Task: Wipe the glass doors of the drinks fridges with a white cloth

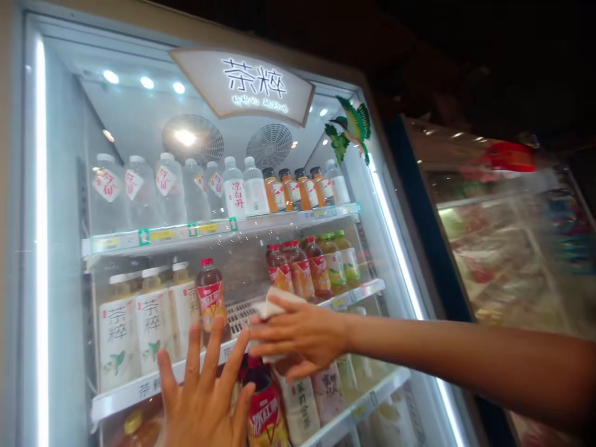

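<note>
The right hand (300, 335) holds a white cloth (275, 302) under its fingers, up against the glass door (244, 267) of a big fridge (13, 186). The cloth is near the middle of the door, in front of a shelf (118, 397) with red-capped bottles (299, 273). The left hand (200, 391) is empty, and its fingers spread wide toward the glass, just beside the right hand. The rubbing looks partway along, as the cloth is on the glass. I cannot tell which parts are done or left.
</note>
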A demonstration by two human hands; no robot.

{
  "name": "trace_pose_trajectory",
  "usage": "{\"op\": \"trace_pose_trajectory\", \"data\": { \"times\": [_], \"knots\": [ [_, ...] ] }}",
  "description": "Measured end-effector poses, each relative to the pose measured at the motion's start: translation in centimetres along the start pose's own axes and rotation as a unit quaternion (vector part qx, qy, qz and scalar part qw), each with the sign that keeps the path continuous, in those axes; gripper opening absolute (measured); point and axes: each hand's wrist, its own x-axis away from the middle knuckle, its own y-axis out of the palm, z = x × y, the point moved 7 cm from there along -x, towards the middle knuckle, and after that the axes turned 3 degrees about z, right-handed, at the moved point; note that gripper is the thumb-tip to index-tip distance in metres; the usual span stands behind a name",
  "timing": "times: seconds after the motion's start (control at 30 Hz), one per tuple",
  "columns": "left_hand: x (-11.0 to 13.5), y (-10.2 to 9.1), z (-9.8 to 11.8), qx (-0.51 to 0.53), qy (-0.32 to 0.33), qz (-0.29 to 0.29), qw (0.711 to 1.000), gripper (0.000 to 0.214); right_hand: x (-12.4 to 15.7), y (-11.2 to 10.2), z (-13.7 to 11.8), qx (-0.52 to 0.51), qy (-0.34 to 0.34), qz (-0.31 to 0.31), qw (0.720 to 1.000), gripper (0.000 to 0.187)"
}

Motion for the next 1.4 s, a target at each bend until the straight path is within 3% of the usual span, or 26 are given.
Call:
{"op": "trace_pose_trajectory", "data": {
  "times": [0.07,0.13,0.27,0.3,0.4,0.43,0.57,0.6,0.73,0.83,0.9,1.0,1.07,1.17,1.23,1.33,1.4],
  "knots": [
    [-0.2,0.7,1.2,0.009,0.006,0.001,1.0,0.072,2.5,-1.0,3.2,0.036,0.137,0.049,0.989,0.072],
    [-0.7,1.5,2.7,0.021,0.008,-0.003,1.0,0.072,4.9,-1.6,4.6,0.069,0.182,0.081,0.977,0.077],
    [-2.4,3.2,6.3,0.044,0.025,-0.004,0.999,0.071,8.8,-0.5,3.0,0.026,-0.011,0.024,0.999,0.061],
    [-2.9,3.6,7.2,0.045,0.029,-0.005,0.999,0.07,9.8,-0.4,3.7,0.019,-0.008,0.016,1.0,0.06],
    [-4.3,4.5,9.2,0.054,0.029,-0.006,0.998,0.065,12.5,-0.9,7.9,0.03,0.113,0.045,0.992,0.074],
    [-4.8,4.8,9.8,0.06,0.025,-0.008,0.998,0.063,13.2,-1.0,8.8,0.028,0.117,0.061,0.991,0.079],
    [-6.3,5.8,11.8,0.073,0.015,-0.02,0.997,0.059,15.5,-0.1,8.0,-0.004,-0.047,0.05,0.998,0.076],
    [-6.6,6.1,12.3,0.071,0.015,-0.021,0.997,0.058,16.0,0.1,8.0,-0.001,-0.051,0.049,0.997,0.074],
    [-7.6,7.4,14.3,0.064,0.014,-0.026,0.997,0.059,17.7,0.0,9.3,0.033,0.084,0.132,0.987,0.083],
    [-8.5,8.5,15.7,0.058,0.028,-0.028,0.998,0.061,18.4,0.1,9.0,0.021,0.041,0.143,0.989,0.086],
    [-9.1,9.3,16.4,0.054,0.035,-0.027,0.998,0.061,18.8,-0.3,10.1,0.021,0.034,0.138,0.99,0.086],
    [-9.8,10.5,17.3,0.05,0.04,-0.03,0.997,0.061,20.1,-2.2,14.5,0.053,0.198,0.193,0.959,0.086],
    [-9.6,11.3,17.8,0.048,0.037,-0.033,0.998,0.061,20.9,-2.9,15.8,0.066,0.25,0.216,0.942,0.088],
    [-8.8,12.2,18.3,0.04,0.029,-0.038,0.998,0.061,20.8,-2.3,14.9,0.063,0.179,0.175,0.966,0.09],
    [-8.1,12.5,18.5,0.032,0.035,-0.038,0.998,0.062,20.7,-2.3,15.0,0.068,0.169,0.166,0.969,0.088],
    [-7.6,12.7,18.7,0.026,0.039,-0.039,0.998,0.063,20.8,-2.8,16.4,0.079,0.268,0.206,0.938,0.086],
    [-7.4,12.7,18.7,0.024,0.032,-0.038,0.998,0.063,21.2,-2.3,15.9,0.072,0.345,0.241,0.904,0.082]
  ]
}}
